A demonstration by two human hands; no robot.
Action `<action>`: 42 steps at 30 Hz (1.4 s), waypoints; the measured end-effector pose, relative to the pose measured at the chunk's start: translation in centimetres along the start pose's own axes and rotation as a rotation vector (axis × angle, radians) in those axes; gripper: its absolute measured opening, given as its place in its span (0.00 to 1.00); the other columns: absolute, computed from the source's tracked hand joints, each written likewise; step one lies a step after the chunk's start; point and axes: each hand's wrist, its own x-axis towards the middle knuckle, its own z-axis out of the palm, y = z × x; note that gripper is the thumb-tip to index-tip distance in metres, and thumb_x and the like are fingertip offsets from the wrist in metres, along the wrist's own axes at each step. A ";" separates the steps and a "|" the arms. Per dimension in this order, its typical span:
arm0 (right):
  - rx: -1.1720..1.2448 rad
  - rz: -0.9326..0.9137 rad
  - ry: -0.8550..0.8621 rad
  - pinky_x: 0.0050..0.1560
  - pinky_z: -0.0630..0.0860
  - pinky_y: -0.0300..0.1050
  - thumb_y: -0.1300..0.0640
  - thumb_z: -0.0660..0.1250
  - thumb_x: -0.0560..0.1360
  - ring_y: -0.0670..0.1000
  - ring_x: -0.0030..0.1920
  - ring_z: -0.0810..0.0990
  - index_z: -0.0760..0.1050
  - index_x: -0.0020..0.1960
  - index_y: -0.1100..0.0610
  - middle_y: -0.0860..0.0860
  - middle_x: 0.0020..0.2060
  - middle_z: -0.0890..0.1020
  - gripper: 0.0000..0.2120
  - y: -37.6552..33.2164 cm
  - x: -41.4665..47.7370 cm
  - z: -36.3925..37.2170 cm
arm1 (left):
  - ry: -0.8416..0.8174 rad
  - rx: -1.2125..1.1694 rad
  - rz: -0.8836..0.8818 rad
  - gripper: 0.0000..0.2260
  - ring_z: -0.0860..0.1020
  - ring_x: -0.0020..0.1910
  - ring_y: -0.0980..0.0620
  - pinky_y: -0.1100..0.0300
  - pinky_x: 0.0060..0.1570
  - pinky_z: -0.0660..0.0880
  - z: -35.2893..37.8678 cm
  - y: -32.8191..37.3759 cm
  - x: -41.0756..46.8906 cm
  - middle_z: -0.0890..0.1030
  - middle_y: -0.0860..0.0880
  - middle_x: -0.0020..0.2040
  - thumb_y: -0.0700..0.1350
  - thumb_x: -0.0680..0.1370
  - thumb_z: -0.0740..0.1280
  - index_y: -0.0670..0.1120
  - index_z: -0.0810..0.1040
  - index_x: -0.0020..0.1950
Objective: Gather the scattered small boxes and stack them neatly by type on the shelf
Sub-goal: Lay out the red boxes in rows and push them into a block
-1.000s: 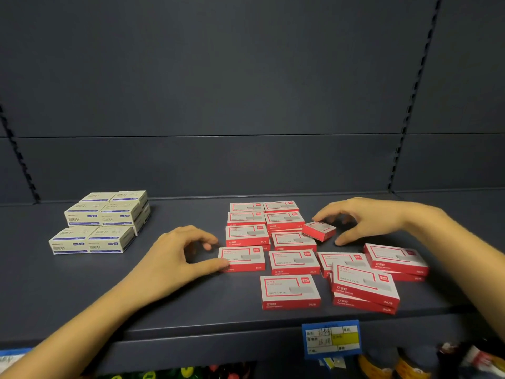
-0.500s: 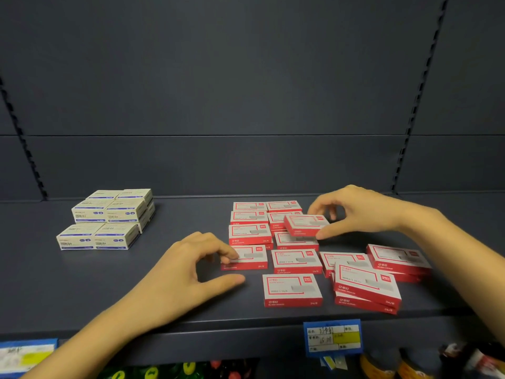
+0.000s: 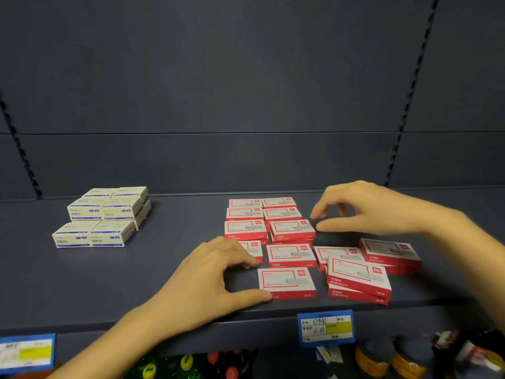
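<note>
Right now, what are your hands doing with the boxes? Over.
Right hand open beside a stacked red box, holding nothing. Left hand fingertips on a loose red box. Front red boxes scattered. Nothing in the way.

Back wall point(image 3: 246, 77): dark grey panels, one horizontal seam.
Uprights point(image 3: 407, 105): slotted black strips.
Shelf point(image 3: 82, 283): dark grey board; blue price tags point(image 3: 326, 328) on its front edge.

Bare shelf point(image 3: 177, 242) (mid-gap) between box groups
</note>
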 end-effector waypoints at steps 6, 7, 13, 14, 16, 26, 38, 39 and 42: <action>-0.058 -0.016 -0.103 0.39 0.71 0.35 0.28 0.56 0.64 0.38 0.47 0.75 0.75 0.50 0.37 0.32 0.46 0.76 0.21 -0.4 -3.9 -0.8 | -0.033 -0.111 -0.007 0.16 0.73 0.47 0.60 0.66 0.49 0.70 0.0 0.1 0.4 0.78 0.59 0.42 0.62 0.64 0.71 0.52 0.78 0.43; -0.070 -0.004 -0.125 0.41 0.72 0.35 0.27 0.57 0.64 0.37 0.48 0.75 0.74 0.51 0.36 0.31 0.46 0.76 0.22 -0.4 -4.3 -0.7 | -0.019 -0.121 -0.009 0.15 0.73 0.47 0.60 0.66 0.48 0.70 -0.2 0.1 0.3 0.78 0.59 0.42 0.61 0.65 0.72 0.52 0.78 0.43; -0.098 0.090 -0.265 0.49 0.75 0.35 0.23 0.58 0.57 0.37 0.50 0.75 0.71 0.52 0.38 0.33 0.49 0.76 0.29 -0.4 -5.8 0.3 | 0.067 -0.145 -0.037 0.15 0.75 0.46 0.56 0.62 0.49 0.71 -2.6 -0.2 0.0 0.80 0.58 0.41 0.60 0.62 0.72 0.53 0.81 0.43; -0.107 0.093 -0.279 0.49 0.75 0.35 0.22 0.58 0.57 0.37 0.50 0.76 0.71 0.52 0.38 0.33 0.49 0.76 0.31 -0.5 -5.8 0.5 | 0.073 -0.151 -0.043 0.15 0.75 0.46 0.55 0.61 0.48 0.71 -3.0 -0.3 0.0 0.81 0.57 0.41 0.60 0.62 0.73 0.53 0.81 0.43; -0.125 0.095 -0.287 0.48 0.75 0.34 0.23 0.59 0.58 0.37 0.49 0.76 0.71 0.52 0.39 0.33 0.49 0.76 0.29 -0.5 -5.8 0.7 | 0.085 -0.178 -0.061 0.15 0.74 0.45 0.54 0.58 0.48 0.70 -3.7 -0.7 0.1 0.81 0.56 0.41 0.59 0.63 0.74 0.53 0.81 0.43; -0.030 0.003 -0.090 0.41 0.71 0.35 0.30 0.57 0.65 0.40 0.43 0.75 0.70 0.59 0.39 0.33 0.48 0.73 0.26 -2.0 -2.3 0.4 | 0.044 -0.242 -0.244 0.13 0.76 0.47 0.51 0.51 0.53 0.72 -3.3 -3.1 0.1 0.82 0.54 0.42 0.57 0.63 0.71 0.54 0.82 0.45; -0.092 -0.006 -0.064 0.41 0.66 0.30 0.38 0.61 0.73 0.34 0.42 0.72 0.69 0.65 0.41 0.35 0.56 0.73 0.22 -2.1 0.5 3.1 | 0.301 -0.145 -0.185 0.10 0.76 0.43 0.55 0.66 0.46 0.70 -2.2 -2.4 0.0 0.80 0.55 0.42 0.53 0.66 0.73 0.53 0.80 0.44; -0.069 0.006 -0.058 0.41 0.68 0.32 0.38 0.61 0.73 0.35 0.41 0.72 0.70 0.64 0.41 0.35 0.55 0.74 0.21 -1.6 0.2 2.6 | 0.343 -0.142 -0.150 0.10 0.75 0.42 0.55 0.66 0.45 0.69 -2.2 -1.8 0.1 0.79 0.55 0.40 0.54 0.66 0.73 0.52 0.79 0.42; -0.041 0.064 -0.043 0.50 0.76 0.46 0.40 0.63 0.72 0.41 0.45 0.76 0.73 0.59 0.39 0.36 0.50 0.76 0.16 0.0 -1.3 1.1 | 0.326 -0.112 -0.011 0.10 0.74 0.43 0.57 0.67 0.46 0.69 -1.5 0.6 0.6 0.79 0.58 0.40 0.55 0.67 0.72 0.51 0.79 0.42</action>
